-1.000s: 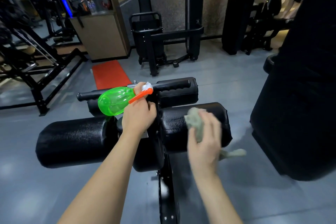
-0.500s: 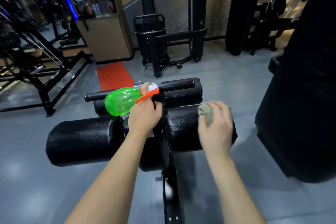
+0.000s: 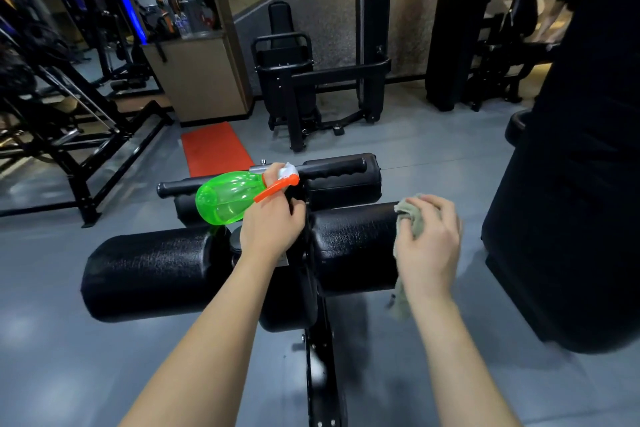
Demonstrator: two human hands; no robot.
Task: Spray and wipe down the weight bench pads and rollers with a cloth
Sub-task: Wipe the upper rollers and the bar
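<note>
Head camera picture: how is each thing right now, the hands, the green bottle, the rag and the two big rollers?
left hand: grips the spray bottle's neck.
spray bottle: held tipped sideways, base pointing left.
right hand: holds the cloth against the right roller.
cloth: bunched, one end hanging down.
right roller: cloth pressed on its outer end.
left roller: no hand on it.

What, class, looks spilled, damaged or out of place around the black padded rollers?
Nothing stands out. The left hand holds the translucent green spray bottle sideways, nothing visibly leaking; the right hand holds a grey-green cloth against the right black padded roller. No tears show.
</note>
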